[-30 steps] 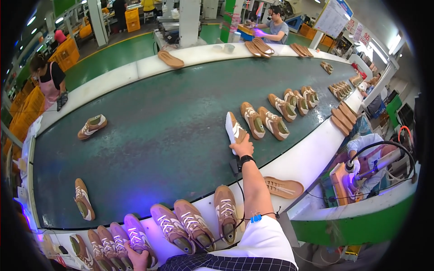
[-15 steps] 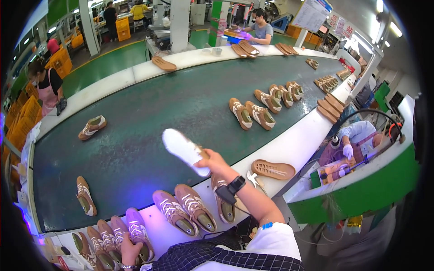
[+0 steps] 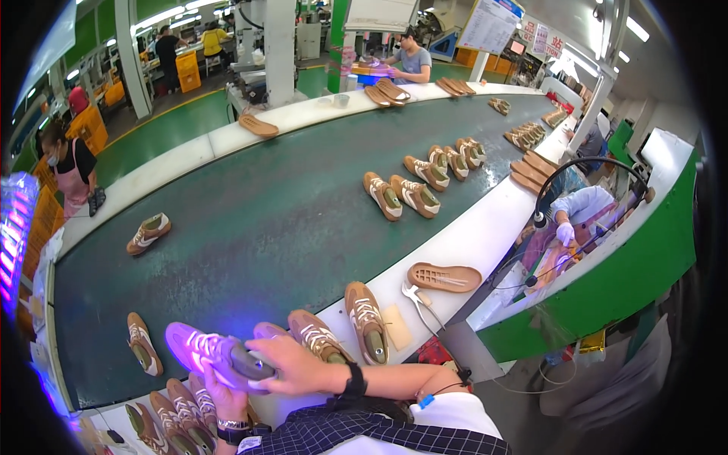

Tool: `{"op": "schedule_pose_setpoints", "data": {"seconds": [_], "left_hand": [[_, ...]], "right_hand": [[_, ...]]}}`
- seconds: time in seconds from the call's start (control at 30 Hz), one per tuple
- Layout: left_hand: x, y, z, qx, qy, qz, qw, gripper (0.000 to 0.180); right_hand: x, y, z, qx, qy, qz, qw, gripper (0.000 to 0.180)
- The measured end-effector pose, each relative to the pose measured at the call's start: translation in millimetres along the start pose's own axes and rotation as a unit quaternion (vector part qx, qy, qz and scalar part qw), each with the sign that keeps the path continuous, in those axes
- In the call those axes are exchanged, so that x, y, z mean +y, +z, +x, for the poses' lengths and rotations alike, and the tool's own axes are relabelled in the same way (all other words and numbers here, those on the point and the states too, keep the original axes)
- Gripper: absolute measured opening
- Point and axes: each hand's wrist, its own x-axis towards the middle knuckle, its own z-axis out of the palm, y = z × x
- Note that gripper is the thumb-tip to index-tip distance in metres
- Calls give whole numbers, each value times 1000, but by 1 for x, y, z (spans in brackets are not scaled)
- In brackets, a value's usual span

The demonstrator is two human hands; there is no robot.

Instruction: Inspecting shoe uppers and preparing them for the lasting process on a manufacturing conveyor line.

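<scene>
A low lace-up shoe (image 3: 182, 340) is held raised in the lower left of the frame, toe toward the upper left and heel toward the right, its upper turned up to view. Violet light washes over it (so its own colour is hard to judge), leaving the rounded toe lilac and the pale laces, threaded across the front, nearly white. A dark, smooth foot form (image 3: 244, 361) fills the opening, with a small round hole near its heel end. Part of the heel and the lower side are covered.

head fisheye | faces down, ahead across belt (image 3: 258, 235) | fingers (image 3: 267, 349) close
</scene>
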Motion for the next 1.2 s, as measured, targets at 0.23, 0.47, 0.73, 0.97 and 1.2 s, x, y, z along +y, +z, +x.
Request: {"op": "schedule_pose_setpoints", "data": {"seconds": [0.23,0.47,0.73,0.97,1.2], "left_hand": [[-11,-51,-8,77,-83,-26,993,69],[-27,-6,13,213,-86,45,972,80],[-26,-33,21,339,-48,17,940,77],[-28,-1,33,335,-51,50,939,79],[-24,-1,31,180,-113,32,977,84]], "right_hand": [[191,-142,27,103,208,-208,950,51],[383,-269,41,206,396,-352,823,44],[474,-291,39,168,542,-281,774,61],[451,-279,54,117,588,-201,775,74],[400,-222,11,133,531,390,740,45]]}}
